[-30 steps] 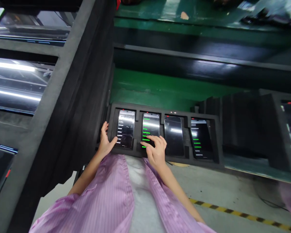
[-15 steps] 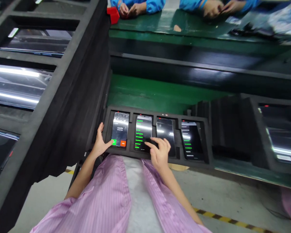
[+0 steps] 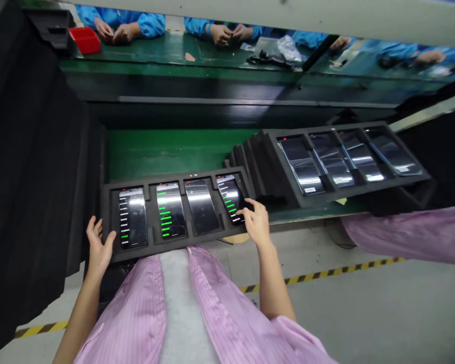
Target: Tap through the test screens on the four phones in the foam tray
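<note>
A black foam tray (image 3: pixel 108 199) lies in front of me with several phones in its slots. My left hand (image 3: pixel 97 246) rests open at the tray's near left corner, thumb by the leftmost phone (image 3: pixel 132 217). My right hand (image 3: pixel 256 221) has its fingers spread, fingertips touching the lower part of the rightmost phone (image 3: pixel 231 196), whose screen shows green bars. The second phone (image 3: pixel 169 216) also shows green bars. The third phone (image 3: pixel 202 206) has a dark screen.
A stack of foam trays (image 3: pixel 273 151) with dark phones stands to the right on the green belt (image 3: pixel 163 146). A tall black foam stack (image 3: pixel 30 167) rises on the left. Other people's hands in blue sleeves (image 3: pixel 117 31) work at the far bench beside a red box (image 3: pixel 84 39).
The view swung right and up. My right hand moved from the second phone to the rightmost phone. My left hand slid off the leftmost screen to the tray's corner; that screen changed.
</note>
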Motion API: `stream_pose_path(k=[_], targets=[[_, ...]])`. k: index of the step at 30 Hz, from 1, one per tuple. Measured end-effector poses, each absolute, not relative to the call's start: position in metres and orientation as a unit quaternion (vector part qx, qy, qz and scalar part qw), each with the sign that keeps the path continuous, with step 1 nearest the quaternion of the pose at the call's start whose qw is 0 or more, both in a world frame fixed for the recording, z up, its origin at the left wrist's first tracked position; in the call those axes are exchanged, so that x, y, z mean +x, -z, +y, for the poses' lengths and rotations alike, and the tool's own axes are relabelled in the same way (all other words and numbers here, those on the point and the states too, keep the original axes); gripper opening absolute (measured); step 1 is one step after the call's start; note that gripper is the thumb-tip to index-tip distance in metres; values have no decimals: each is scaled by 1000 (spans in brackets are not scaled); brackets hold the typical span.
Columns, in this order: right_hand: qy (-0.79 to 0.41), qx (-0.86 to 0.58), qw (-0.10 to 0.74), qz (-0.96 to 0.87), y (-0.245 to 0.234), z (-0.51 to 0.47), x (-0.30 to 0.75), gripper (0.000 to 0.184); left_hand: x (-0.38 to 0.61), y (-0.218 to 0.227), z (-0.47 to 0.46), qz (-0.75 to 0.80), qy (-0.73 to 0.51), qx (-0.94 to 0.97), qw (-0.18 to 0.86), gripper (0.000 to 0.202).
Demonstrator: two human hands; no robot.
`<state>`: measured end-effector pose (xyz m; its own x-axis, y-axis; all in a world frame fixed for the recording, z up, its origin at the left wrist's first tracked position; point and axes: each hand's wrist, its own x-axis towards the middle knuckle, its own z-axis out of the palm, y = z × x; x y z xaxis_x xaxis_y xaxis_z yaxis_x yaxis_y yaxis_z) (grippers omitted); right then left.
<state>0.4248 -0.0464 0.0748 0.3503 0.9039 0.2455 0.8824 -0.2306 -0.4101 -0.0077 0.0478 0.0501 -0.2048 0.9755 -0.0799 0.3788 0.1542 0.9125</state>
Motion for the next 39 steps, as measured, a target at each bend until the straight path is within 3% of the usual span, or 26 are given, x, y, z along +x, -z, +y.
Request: stream_pose_path(k=[5, 17, 26, 34, 39], targets=[[11, -817, 211, -537, -77, -31, 426, 47, -5, -55, 49, 676, -401, 495, 370, 81], [-51, -769, 332, -544, -72, -64, 428, 45, -1, -64, 51, 695, -393, 479, 365, 87], [-55, -760, 328, -558, -73, -68, 421, 41, -2, -63, 52, 693, -392, 484, 363, 87], [-40, -776, 270, -569, -74, -69, 418, 40, -4, -61, 50, 687, -386, 497, 364, 81], [4, -778, 296, -554, -74, -74, 419, 43, -1, -65, 49, 688, -384, 498, 360, 83]])
